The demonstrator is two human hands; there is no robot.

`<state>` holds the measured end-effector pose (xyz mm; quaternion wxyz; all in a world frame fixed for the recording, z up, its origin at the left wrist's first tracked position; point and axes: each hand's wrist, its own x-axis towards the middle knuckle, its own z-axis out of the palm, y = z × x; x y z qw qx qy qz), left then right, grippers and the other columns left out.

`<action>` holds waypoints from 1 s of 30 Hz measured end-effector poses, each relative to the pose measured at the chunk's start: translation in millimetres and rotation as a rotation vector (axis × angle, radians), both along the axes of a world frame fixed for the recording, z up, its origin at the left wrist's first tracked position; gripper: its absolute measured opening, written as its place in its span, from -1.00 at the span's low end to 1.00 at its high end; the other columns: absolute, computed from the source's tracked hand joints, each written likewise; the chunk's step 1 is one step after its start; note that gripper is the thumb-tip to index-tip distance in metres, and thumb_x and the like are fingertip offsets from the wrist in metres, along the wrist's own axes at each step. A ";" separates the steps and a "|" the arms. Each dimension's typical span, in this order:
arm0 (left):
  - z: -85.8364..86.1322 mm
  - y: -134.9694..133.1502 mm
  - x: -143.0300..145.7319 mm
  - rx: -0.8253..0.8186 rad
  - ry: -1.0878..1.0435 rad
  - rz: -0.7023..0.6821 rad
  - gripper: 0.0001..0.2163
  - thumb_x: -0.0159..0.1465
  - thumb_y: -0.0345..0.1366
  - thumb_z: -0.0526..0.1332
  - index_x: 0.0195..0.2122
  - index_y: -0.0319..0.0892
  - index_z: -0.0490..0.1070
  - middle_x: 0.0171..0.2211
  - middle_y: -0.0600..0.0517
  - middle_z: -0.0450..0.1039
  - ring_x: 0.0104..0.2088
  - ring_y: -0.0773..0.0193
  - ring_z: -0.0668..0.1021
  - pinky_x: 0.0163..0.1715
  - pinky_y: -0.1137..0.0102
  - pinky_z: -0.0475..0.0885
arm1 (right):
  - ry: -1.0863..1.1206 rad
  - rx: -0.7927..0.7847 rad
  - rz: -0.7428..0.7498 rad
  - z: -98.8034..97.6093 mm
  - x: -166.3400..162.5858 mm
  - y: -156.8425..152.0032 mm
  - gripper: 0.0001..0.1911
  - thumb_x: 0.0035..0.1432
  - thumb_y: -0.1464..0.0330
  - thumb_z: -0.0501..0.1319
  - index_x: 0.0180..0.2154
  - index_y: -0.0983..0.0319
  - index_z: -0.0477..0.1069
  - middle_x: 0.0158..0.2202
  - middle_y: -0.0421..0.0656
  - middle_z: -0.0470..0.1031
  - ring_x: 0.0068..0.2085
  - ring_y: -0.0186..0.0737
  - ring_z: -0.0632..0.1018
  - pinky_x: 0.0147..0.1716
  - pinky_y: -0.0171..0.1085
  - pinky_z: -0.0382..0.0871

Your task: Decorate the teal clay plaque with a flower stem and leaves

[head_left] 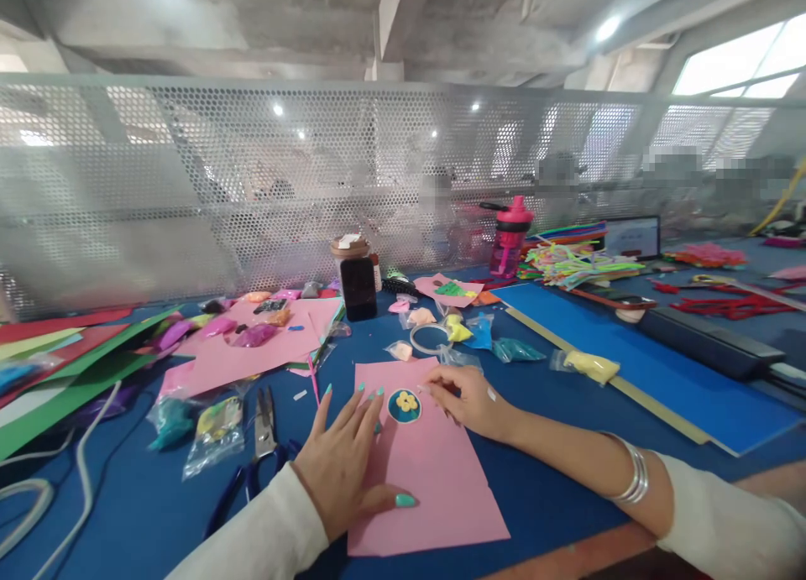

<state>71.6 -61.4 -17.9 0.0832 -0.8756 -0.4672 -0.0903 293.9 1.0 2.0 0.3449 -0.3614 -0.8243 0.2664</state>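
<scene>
A pink paper sheet [434, 488] lies flat on the blue table in front of me. On its upper part sits a small teal disc with a pale rim [395, 412], and a yellow clay flower [408, 401] rests on the disc. My left hand [343, 458] lies spread over the sheet's left edge, its fingers stretched out beside the disc. Just right of the disc, my right hand [463, 399] is bent at the sheet's upper right edge, thumb and fingertips drawn together. Whatever those fingertips hold, if anything, is too small to name.
Blue-handled scissors [261, 446] and clay bags [217, 425] lie at the left. Behind the sheet are a white ring [431, 338], a phone [358, 288] and more clay bags. A blue board [630, 353] spans the right, near a pink bottle [509, 240]. A perforated metal screen [283, 185] closes the back.
</scene>
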 end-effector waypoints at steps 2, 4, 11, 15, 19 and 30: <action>0.6 0.1 0.4 -0.021 -0.008 0.005 -0.12 -0.01 0.31 -0.13 0.20 -0.23 -0.13 0.16 -0.18 0.11 0.16 -0.12 0.15 0.06 -0.16 -0.02 | -0.003 -0.031 0.002 -1.6 -1.2 1.3 -0.82 0.10 0.34 0.07 -0.44 0.31 0.34 -0.68 -0.26 0.33 -0.68 -0.43 0.34 -0.66 -0.44 0.19; 1.8 -0.5 0.9 -0.044 -0.012 0.008 -0.12 0.00 0.31 -0.13 0.20 -0.23 -0.12 0.17 -0.18 0.08 0.16 -0.11 0.15 0.06 -0.14 0.00 | -0.005 -0.059 0.005 -3.1 -2.1 2.4 -0.82 0.06 0.33 0.12 -0.47 0.31 0.35 -0.68 -0.24 0.35 -0.67 -0.41 0.35 -0.66 -0.44 0.19; 5.5 -3.8 2.5 -0.091 0.000 0.014 -0.16 0.03 0.30 -0.14 0.18 -0.24 -0.02 0.16 -0.17 0.10 0.16 -0.07 0.15 0.07 -0.06 0.08 | -0.007 -0.054 0.009 -4.9 -0.9 4.3 -0.76 0.04 0.25 0.14 -0.53 0.30 0.34 -0.73 -0.25 0.30 -0.67 -0.40 0.32 -0.66 -0.42 0.14; 6.9 -6.4 5.3 -0.129 -0.026 0.048 -0.12 -0.03 0.34 -0.15 0.17 -0.24 0.01 0.16 -0.17 0.09 0.15 -0.06 0.18 0.09 0.00 0.10 | -0.051 0.017 0.031 -4.8 -2.3 1.2 -0.71 0.08 0.27 0.09 -0.61 0.26 0.30 -0.72 -0.23 0.31 -0.66 -0.39 0.31 -0.66 -0.39 0.12; -1.4 -4.3 6.5 -0.143 -0.103 0.124 -0.08 -0.11 0.36 -0.06 0.16 -0.21 0.04 0.16 -0.16 0.10 0.15 -0.07 0.19 0.11 -0.01 0.05 | -0.139 0.110 0.059 -8.7 -4.8 -1.2 -0.73 0.08 0.30 0.08 -0.59 0.27 0.34 -0.71 -0.21 0.36 -0.68 -0.38 0.34 -0.68 -0.40 0.15; 3.3 -11.4 6.1 -0.106 -0.110 0.098 -0.19 0.00 0.30 -0.09 0.12 -0.22 0.14 0.13 -0.17 0.17 0.12 -0.03 0.25 0.09 0.04 0.13 | -0.102 0.140 0.056 -10.1 -1.4 1.9 -0.70 0.15 0.25 0.03 -0.41 0.24 0.47 -0.64 -0.20 0.43 -0.63 -0.32 0.42 -0.62 -0.38 0.24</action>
